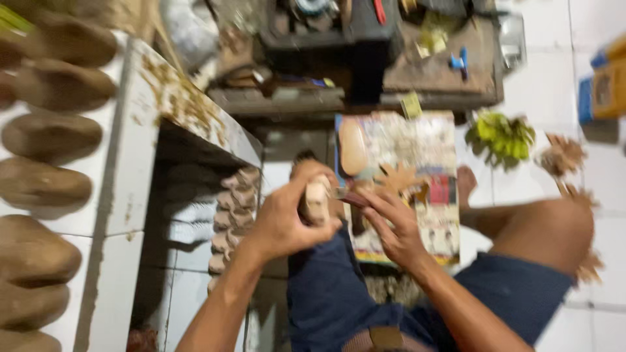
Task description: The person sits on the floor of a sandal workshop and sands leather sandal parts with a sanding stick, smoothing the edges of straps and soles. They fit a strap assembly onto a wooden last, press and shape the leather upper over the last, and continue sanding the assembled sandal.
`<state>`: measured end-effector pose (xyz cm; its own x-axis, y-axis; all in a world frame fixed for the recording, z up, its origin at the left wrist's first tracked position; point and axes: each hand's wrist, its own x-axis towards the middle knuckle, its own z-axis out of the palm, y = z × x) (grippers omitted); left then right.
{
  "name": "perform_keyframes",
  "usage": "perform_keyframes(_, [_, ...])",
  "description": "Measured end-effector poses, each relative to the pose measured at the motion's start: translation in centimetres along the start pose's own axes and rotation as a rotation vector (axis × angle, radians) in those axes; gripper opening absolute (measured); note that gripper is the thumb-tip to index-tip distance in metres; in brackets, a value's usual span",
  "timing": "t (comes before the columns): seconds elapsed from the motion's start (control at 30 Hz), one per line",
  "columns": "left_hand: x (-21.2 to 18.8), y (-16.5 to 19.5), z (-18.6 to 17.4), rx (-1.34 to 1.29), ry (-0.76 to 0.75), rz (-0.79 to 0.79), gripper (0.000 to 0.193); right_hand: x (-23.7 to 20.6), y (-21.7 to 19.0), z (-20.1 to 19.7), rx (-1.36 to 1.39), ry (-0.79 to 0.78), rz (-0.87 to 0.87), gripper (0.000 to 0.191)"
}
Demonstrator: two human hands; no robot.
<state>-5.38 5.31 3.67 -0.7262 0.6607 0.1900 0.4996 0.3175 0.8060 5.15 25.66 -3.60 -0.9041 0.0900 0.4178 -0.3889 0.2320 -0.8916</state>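
The left hand (287,221) is closed around a small pale wood block (317,201), held above the lap, just left of a printed sheet (404,150) spread on the floor. The right hand (394,228) is curled around a thin tool (349,195) whose tip meets the block's right face (the blur hides whether it is a knife or a chisel). Both hands sit close together over blue shorts (326,293), with the right knee (554,228) raised at the right.

To carve well here, the block seems best kept braced firmly in the left hand, thumb clear of the tool's path, with short shallow cuts pushed from the wrist rather than the arm.

On the left a white shelf (130,150) carries a row of brown oval blanks (49,137); below it a stack of small carved pieces (231,208) leans on the tiles. A star-shaped cutout (398,179) lies on the sheet, and green leaves (502,133) lie farther right
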Motion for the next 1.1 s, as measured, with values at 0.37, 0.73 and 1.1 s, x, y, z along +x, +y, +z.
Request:
perform_keyframes(0.37, [-0.7,0.2,1.2,0.12,0.04,0.061,0.066,-0.8,1.2,-0.7,-0.165,-0.039,0.066,0.039])
perform_keyframes(0.73, [-0.4,1.2,1.2,0.285,-0.026,0.035,0.068,0.2,-0.8,-1.8,-0.178,0.012,0.044,0.035])
perform_keyframes(1.1, [0.0,0.8,1.3,0.163,0.014,0.125,0.066,-1.2,-1.1,-1.5,-0.243,0.012,0.105,0.04])
